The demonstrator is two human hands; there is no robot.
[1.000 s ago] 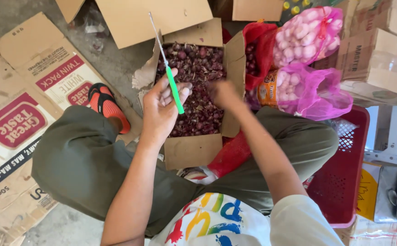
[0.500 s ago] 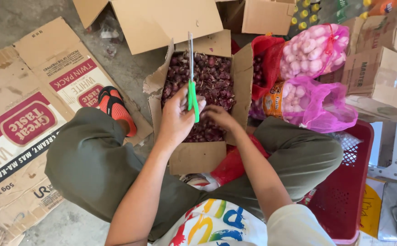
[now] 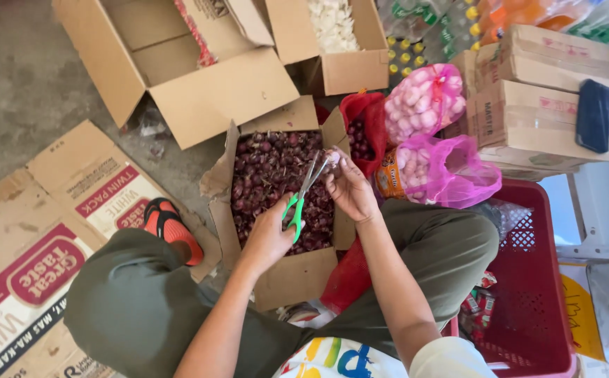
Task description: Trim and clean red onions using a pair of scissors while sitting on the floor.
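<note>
I sit over an open cardboard box (image 3: 297, 283) filled with small dark red shallots (image 3: 266, 171). My left hand (image 3: 269, 234) grips green-handled scissors (image 3: 303, 192), whose blades point up and to the right. My right hand (image 3: 350, 187) pinches a small pale bulb (image 3: 332, 157) at its fingertips, right at the scissor tips, above the box's right side.
Pink net bags of garlic (image 3: 423, 101) and a red net bag (image 3: 360, 136) lie to the right. A red plastic crate (image 3: 535, 280) stands by my right knee. Open cardboard boxes (image 3: 213, 91) are ahead, one holding white pieces (image 3: 332, 24). Flattened cardboard (image 3: 38, 259) covers the floor at left.
The scissors swung from pointing straight up to pointing right, toward my right hand. My right hand rose from the shallots with a small bulb and met the blades.
</note>
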